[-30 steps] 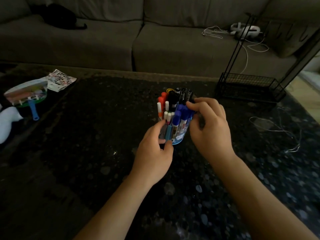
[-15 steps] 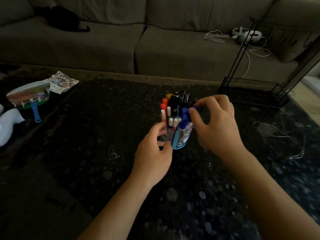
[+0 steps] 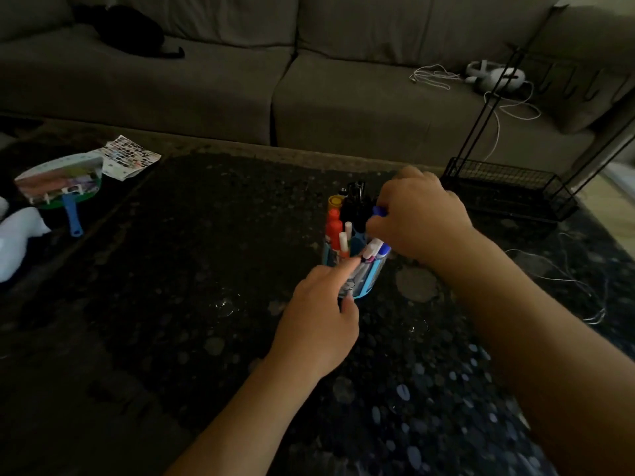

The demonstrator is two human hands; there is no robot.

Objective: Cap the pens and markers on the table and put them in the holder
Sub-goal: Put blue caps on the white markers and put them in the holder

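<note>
A blue round holder [image 3: 367,283] stands on the dark speckled table [image 3: 171,304], packed with several capped pens and markers: orange [image 3: 334,230], black [image 3: 354,204], white-capped [image 3: 372,249]. My left hand [image 3: 323,324] rests against the holder's near side, thumb on its wall and forefinger stretched up to the white-capped pens. My right hand [image 3: 421,218] hovers over the holder's right side, fingers pinched on a blue-capped marker [image 3: 379,211] whose body is hidden by the hand.
A grey sofa [image 3: 309,91] runs behind the table, with white cables and a white device on it. A black wire rack [image 3: 508,190] stands at the table's far right. A hand fan [image 3: 62,183], a printed sheet and a white object lie at the left.
My right hand has risen and shifted right, lifting the blue-capped marker above the other pens. My left forefinger has stretched out up to the white-capped pens.
</note>
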